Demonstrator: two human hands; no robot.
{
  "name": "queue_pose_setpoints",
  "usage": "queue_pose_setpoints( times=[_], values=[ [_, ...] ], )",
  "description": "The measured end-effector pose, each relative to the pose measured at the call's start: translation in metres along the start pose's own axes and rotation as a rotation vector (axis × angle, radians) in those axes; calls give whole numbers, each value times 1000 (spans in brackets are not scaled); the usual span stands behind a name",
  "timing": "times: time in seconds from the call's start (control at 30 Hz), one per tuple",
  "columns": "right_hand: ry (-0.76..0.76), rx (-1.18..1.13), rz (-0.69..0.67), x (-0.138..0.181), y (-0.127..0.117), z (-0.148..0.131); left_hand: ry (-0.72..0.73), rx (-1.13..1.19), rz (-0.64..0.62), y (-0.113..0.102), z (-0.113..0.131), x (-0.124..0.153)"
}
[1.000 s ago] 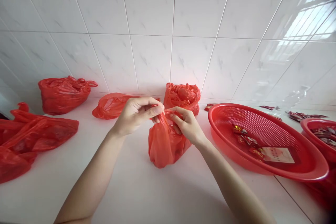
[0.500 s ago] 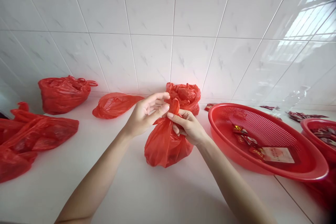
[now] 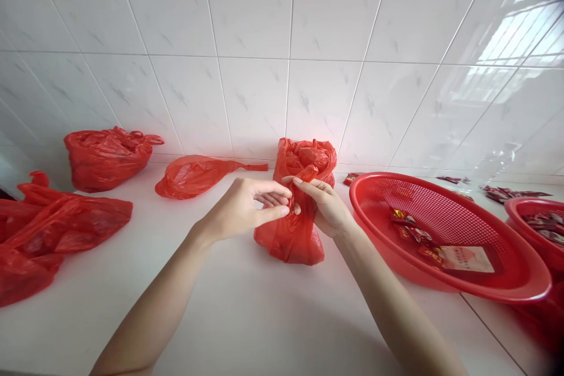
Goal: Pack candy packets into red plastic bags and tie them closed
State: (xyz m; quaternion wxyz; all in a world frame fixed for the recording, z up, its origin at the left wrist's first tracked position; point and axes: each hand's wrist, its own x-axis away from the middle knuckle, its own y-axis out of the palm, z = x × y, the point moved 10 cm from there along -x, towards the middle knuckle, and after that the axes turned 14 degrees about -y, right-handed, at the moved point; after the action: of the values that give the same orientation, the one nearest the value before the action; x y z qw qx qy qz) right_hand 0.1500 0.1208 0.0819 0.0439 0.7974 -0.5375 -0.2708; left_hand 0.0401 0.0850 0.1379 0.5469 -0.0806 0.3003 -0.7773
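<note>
A small red plastic bag [image 3: 288, 241] with a bulging bottom is in front of me, above or on the white countertop. My right hand [image 3: 324, 202] grips its gathered neck, and a twisted end of plastic sticks up past the thumb. On the other side, my left hand [image 3: 247, 205] has its thumb and fingertips closed on the bag's neck. The contents do not show through the red plastic. Right behind my hands stands a larger red bag [image 3: 308, 153], open at the top and stuffed with crumpled red plastic.
On the right, a red plastic basket [image 3: 440, 188] contains several small wrapped packets [image 3: 418, 235] and a pale card [image 3: 467, 259]. Another red basket [image 3: 524, 205] is beyond it. More red bags [image 3: 108, 158] lie at left, one flat bag [image 3: 189, 179] near the tiled wall.
Both hands and the small bag have shifted slightly right and away from me. The left fingers, spread before near the bag's top, are now lower and closed at its neck.
</note>
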Motion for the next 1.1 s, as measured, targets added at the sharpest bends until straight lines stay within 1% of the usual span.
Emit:
queue_pose_setpoints(
  times=[0.07, 0.13, 0.2, 0.33, 0.37, 0.4, 0.5, 0.53, 0.6, 0.7, 0.83, 0.9, 0.97, 1.03, 1.1],
  values=[
    [16, 17, -10, 0, -2, 0, -24, -78, -45, 5, -4, 0],
    [28, 20, -30, 1, -1, -1, -40, -92, -54, 5, -8, -1],
    [32, 12, -34, 1, -1, -2, -58, -55, -38, 0, -11, -4],
    [13, 26, -38, 1, -1, -7, -86, 31, 46, -12, -21, -14],
    [4, 35, -46, 1, -1, -8, -93, 75, 29, -10, -24, -16],
    [-6, 46, -56, 0, 0, -10, -101, 137, -15, -6, -28, -19],
    [-49, 82, -87, 0, 2, -15, -123, 358, -211, 13, -33, -24],
    [-63, 100, -94, 0, 3, -17, -129, 405, -258, 18, -34, -24],
    [-90, 159, -110, 1, 3, -22, -146, 432, -292, 25, -35, -25],
    [-143, 316, -147, 3, 5, -33, -157, 386, -270, 28, -34, -25],
    [-262, 548, -189, 5, 11, -50, -147, 383, -302, 35, -28, -24],
    [-315, 649, -171, 7, 12, -56, -173, 383, -262, 34, -30, -24],
    [-352, 731, -130, 8, 9, -60, -230, 349, -186, 30, -39, -26],
    [-377, 783, -91, 9, 6, -63, -279, 310, -136, 26, -47, -28],
    [-382, 807, -85, 10, 5, -62, -287, 301, -156, 28, -50, -29]
  ],
)
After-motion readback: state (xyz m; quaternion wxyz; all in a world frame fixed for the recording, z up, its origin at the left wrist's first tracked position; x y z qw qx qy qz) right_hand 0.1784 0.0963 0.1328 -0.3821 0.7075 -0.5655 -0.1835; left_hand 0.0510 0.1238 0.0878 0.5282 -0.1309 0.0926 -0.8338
